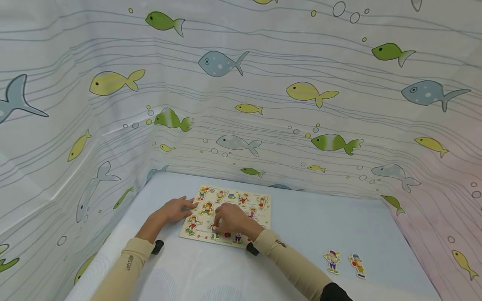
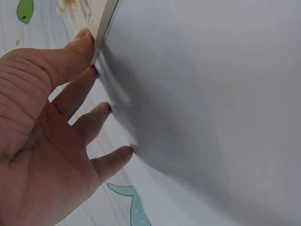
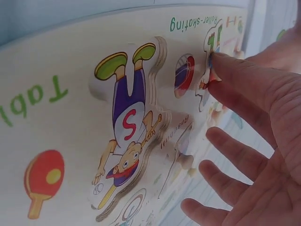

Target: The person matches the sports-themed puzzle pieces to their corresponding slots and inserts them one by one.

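A cream wooden puzzle board [image 1: 203, 237] with printed sports words lies on the table, many of its figure pieces in place. My left hand [image 1: 178, 210] is at its left edge. In the left wrist view the thumb [image 2: 81, 47] lies on the board's edge, the other fingers spread and nearly straight. Over the lower middle of the board, my right hand [image 1: 231, 218] pinches a puzzle piece [image 3: 217, 36] between thumb and forefinger, beside the word "Roller-skating". The remaining right fingers spread above the board. A baseball player piece [image 3: 129, 113] sits nearby, slightly raised in its outline.
Two loose figure pieces, one with a purple cap [image 1: 332, 262] and one in blue and yellow [image 1: 357, 266], lie on the pale table [image 1: 301, 234] right of the board. A fish-printed curtain [image 1: 271, 138] hangs behind and along the sides. Black devices sit at both wrists.
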The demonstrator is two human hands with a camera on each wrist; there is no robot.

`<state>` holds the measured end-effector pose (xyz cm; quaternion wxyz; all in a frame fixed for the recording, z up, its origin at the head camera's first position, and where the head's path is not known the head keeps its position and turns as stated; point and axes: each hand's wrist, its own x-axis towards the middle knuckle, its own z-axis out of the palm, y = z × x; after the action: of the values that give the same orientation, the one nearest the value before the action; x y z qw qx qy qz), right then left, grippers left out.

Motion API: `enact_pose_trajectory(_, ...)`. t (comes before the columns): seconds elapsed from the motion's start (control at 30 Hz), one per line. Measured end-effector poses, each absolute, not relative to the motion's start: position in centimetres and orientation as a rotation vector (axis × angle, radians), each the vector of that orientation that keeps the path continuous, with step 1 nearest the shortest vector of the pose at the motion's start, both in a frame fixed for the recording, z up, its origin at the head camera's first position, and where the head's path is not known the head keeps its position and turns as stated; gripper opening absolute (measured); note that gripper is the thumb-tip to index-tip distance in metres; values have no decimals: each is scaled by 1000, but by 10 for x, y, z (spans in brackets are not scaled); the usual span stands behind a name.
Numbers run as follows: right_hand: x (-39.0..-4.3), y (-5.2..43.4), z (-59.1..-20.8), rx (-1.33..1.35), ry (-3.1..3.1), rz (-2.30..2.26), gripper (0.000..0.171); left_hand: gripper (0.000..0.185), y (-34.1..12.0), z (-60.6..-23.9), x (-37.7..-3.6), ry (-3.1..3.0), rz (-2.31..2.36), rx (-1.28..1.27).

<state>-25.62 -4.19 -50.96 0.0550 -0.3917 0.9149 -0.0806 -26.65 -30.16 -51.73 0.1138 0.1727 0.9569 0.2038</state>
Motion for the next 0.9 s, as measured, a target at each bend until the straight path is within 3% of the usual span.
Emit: enact_pose_trajectory(0.9,-238,36,-500,-1274,2753,-416,20,40,-300,-514,-265,2809,609,543)
